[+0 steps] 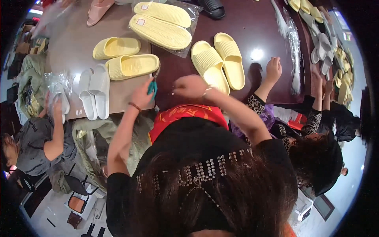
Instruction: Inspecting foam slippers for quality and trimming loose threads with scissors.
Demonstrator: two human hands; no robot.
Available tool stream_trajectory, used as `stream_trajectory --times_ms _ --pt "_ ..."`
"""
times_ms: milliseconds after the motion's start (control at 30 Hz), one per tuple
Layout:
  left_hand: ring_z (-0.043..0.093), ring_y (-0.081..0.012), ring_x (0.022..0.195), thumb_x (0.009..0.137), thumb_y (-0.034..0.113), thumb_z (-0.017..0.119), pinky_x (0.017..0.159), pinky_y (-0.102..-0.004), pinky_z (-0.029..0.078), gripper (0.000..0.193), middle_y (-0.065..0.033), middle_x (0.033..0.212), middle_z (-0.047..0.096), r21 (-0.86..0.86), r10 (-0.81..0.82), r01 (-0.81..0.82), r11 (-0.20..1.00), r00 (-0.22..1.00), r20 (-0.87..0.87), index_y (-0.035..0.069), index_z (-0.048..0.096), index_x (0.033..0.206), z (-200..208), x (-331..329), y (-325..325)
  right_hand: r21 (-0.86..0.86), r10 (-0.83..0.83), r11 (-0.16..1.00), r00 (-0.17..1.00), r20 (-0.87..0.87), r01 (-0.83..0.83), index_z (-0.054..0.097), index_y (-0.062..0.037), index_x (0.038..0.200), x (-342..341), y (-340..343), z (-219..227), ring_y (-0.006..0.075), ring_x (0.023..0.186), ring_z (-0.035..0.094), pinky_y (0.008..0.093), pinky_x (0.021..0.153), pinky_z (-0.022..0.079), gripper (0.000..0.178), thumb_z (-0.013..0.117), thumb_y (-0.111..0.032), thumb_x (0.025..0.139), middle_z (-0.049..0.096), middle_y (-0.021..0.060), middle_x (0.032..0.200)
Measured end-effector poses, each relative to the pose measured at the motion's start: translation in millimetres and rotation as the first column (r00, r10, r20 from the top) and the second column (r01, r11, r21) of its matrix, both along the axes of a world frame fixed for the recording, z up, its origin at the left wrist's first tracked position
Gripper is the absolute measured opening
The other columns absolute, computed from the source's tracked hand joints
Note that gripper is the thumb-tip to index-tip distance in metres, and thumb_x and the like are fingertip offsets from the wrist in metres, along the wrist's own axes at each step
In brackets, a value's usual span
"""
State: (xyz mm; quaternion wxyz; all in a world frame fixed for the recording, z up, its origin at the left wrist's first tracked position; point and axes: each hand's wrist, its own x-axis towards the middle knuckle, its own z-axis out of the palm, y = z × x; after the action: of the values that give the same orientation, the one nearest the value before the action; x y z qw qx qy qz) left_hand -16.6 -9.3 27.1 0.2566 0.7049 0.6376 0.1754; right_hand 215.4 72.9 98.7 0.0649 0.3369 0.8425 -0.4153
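My left hand (141, 94) is closed around small teal-handled snips (152, 88), their narrow tip pointing away from me by the near edge of the table. Just beyond the tip lies a pair of yellow slide slippers, the nearer slipper (134, 66) in front of the farther slipper (117, 47). My right hand (191, 86) is over the table edge with its fingers curled inward. It is slightly blurred, and what its fingers hold, if anything, I cannot make out. Another yellow pair (208, 65) sits beyond it, toes away from me.
A bagged yellow pair (162, 31) lies soles up at the back. White slippers (94, 93) are to the left, near a co-worker's hand (58, 108). On the right are another person's hand (274, 70), a strip of clear plastic (294, 59) and piled slippers (343, 79).
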Motion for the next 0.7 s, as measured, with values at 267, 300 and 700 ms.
stream_trajectory --times_ms 267,300,700 --pt "0.052 -0.035 0.083 0.073 0.019 0.053 0.07 -0.0408 0.043 0.046 -0.0173 0.095 0.054 -0.218 -0.068 0.058 0.974 0.997 -0.04 0.015 0.04 0.117 8.5 70.1 8.9 0.352 -0.797 0.559 0.604 -0.023 0.751 0.053 -0.0044 0.083 130.9 52.7 -85.4 0.0296 0.075 0.057 0.0387 0.069 0.044 0.032 0.057 -0.033 0.071 0.056 0.0149 0.086" --pt "0.052 -0.035 0.083 0.073 0.019 0.053 0.07 -0.0408 0.043 0.046 -0.0173 0.095 0.054 -0.205 -0.092 0.084 0.975 0.995 -0.028 0.015 0.04 0.117 8.4 73.4 9.5 0.332 -0.799 0.582 0.599 0.06 0.743 0.052 -0.0034 0.083 124.2 62.4 -87.8 0.0297 0.075 0.056 0.0395 0.068 0.044 0.028 0.057 -0.028 0.071 0.056 0.0152 0.087" --pt "0.05 -0.0328 0.095 0.071 0.007 0.053 0.079 -0.0366 0.042 0.047 -0.0168 0.106 0.051 -0.208 0.076 -0.058 0.976 0.994 0.079 0.007 0.041 0.116 18.3 69.6 -4.1 0.341 -0.732 -0.287 0.025 -0.681 0.895 0.055 -0.0034 0.07 324.9 218.7 -14.1 0.0276 0.067 0.052 0.0364 0.057 0.04 0.008 0.048 -0.005 0.069 0.055 0.0181 0.074"
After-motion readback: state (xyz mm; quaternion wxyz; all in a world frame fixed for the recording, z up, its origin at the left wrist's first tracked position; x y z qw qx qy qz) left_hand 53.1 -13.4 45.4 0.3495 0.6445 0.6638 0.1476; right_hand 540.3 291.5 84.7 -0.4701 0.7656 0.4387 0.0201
